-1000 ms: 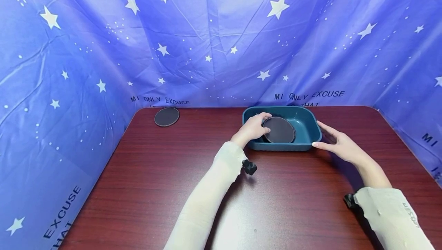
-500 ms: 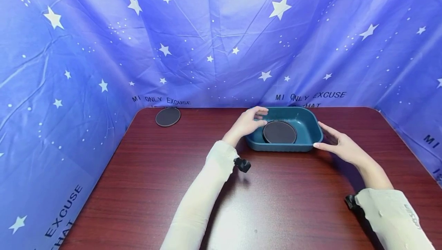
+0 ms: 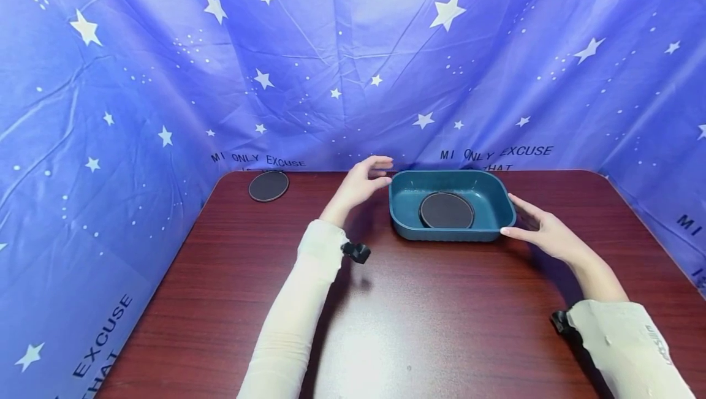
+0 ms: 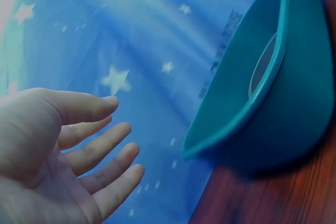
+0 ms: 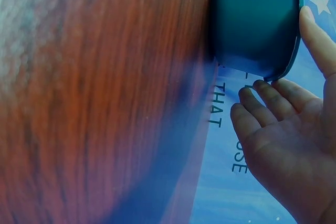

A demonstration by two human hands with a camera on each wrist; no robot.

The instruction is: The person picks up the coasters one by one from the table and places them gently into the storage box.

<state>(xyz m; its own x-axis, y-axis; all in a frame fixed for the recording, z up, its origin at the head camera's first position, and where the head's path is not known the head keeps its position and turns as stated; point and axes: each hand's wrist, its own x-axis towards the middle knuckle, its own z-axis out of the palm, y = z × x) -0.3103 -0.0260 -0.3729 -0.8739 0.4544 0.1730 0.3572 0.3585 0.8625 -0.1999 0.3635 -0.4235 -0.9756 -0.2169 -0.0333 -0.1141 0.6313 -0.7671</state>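
A teal rectangular basin (image 3: 436, 235) stands near the table's far edge in the head view. Inside it lies a round black coaster (image 3: 447, 210) with a pale edge; the left wrist view shows only a sliver of this coaster (image 4: 262, 65) past the rim. Just left of the basin is my left hand (image 3: 355, 187), empty, its fingers apart and loosely bent in the left wrist view. My right hand (image 3: 546, 236) touches the basin's right end with extended fingers, thumb at the rim and fingertips against the outer wall. A second black coaster (image 3: 268, 186) lies at the far left.
The reddish-brown wooden table (image 3: 419, 319) has rounded far corners. A blue curtain (image 3: 309, 49) with white stars hangs close behind the table and along both sides. Black wrist cameras (image 3: 357, 253) stick out from the cream sleeves.
My left hand has let go of the coaster in the basin, come out over the left rim and moved left. The right hand has stayed at the basin's right end.
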